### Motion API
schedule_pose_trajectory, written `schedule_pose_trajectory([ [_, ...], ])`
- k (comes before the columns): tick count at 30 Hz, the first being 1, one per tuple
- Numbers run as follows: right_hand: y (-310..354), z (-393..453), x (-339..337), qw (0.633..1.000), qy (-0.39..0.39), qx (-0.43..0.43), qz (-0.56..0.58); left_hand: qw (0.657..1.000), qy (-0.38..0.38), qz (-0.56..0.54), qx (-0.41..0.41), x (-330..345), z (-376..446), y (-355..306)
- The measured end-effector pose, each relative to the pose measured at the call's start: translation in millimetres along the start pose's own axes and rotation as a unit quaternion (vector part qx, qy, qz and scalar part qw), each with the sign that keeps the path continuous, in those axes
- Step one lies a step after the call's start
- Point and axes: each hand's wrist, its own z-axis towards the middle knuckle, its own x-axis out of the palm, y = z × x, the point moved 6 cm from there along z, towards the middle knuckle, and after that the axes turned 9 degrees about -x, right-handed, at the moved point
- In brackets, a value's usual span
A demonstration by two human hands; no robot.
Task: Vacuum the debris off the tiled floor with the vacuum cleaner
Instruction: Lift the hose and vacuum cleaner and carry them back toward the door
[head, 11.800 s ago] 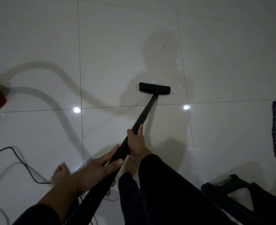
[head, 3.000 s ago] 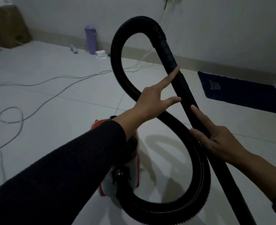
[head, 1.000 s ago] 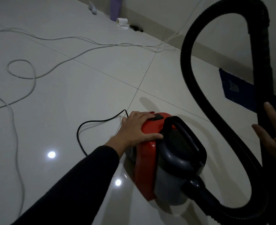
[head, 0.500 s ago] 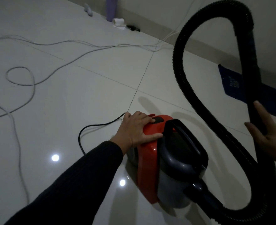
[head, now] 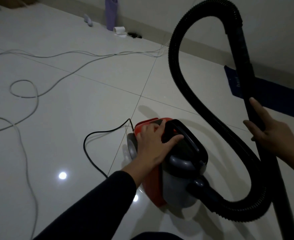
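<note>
- While the red vacuum cleaner (head: 168, 163) sits on the tiled floor (head: 73, 118), the left hand (head: 153, 144) lies flat on its top by the handle.
- The right hand (head: 272, 132) grips the black tube (head: 243, 54).
- The hose (head: 186, 84) loops up high.

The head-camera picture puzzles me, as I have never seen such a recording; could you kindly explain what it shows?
There is no robot here. A person wears a camera on the head, so you look down along their own arms. On the tiled floor sits a red and grey vacuum cleaner. The left hand rests on its top, beside the black carry handle. The right hand holds the vacuum's black tube, from which a ribbed hose loops down to the machine. A black power cord leaves its back. Pale cables trail over the floor, a dark blue mat lies by the wall, and a purple bottle stands farther off.
</note>
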Motion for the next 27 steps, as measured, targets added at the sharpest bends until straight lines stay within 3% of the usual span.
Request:
schedule_pose_trajectory([
  [5, 0.1, -3.0, -0.9, 0.999, 0.021, 0.0, 0.026, 0.976, 0.083, -0.195, -0.039, 5.0, -13.8, -26.1],
  [12, -5.3, -7.0, -2.0, 0.995, 0.019, -0.001, 0.095, 0.936, 0.13, -0.295, -0.142, 16.6, -3.2, -44.0],
  [27, -111.1, 6.6, -45.4, 0.984, 0.016, 0.056, 0.171, 0.922, 0.135, -0.298, -0.207, 51.1, 50.1, -140.4],
])
